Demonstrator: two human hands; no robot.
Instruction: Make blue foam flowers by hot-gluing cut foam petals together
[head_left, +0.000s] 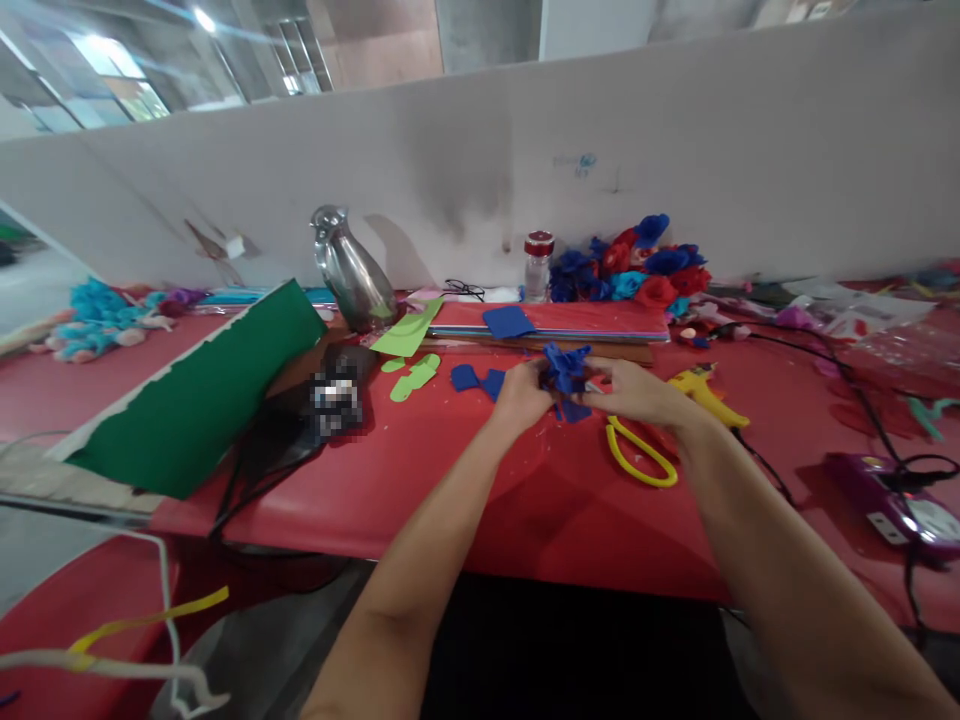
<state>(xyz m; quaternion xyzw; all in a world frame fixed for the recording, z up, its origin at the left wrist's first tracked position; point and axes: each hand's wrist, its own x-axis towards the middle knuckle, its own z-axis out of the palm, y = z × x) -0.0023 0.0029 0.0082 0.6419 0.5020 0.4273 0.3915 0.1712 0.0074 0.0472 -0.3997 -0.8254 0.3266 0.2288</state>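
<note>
A ruffled blue paper flower (pixel 566 366) is held above the red table between my two hands. My left hand (pixel 523 394) closes on its left side, with the fingertips partly hidden behind the petals. On the opposite side my right hand (pixel 634 392) pinches it with bent fingers. Cut blue paper pieces (pixel 465 377) lie just left of my left hand, and another blue piece (pixel 576 411) is below the flower. Yellow-handled scissors (pixel 643 462) rest under my right wrist, their blades hidden. A yellow glue gun (pixel 712 396) lies to the right.
Light green paper pieces (pixel 415 377) lie on the red table (pixel 360 500). Behind stand a silver jug (pixel 352 268), a red-lidded jar (pixel 538 268) and a heap of red and blue flowers (pixel 637 265). A green sheet (pixel 202 400) leans left; a purple device (pixel 896 510) with cables sits right.
</note>
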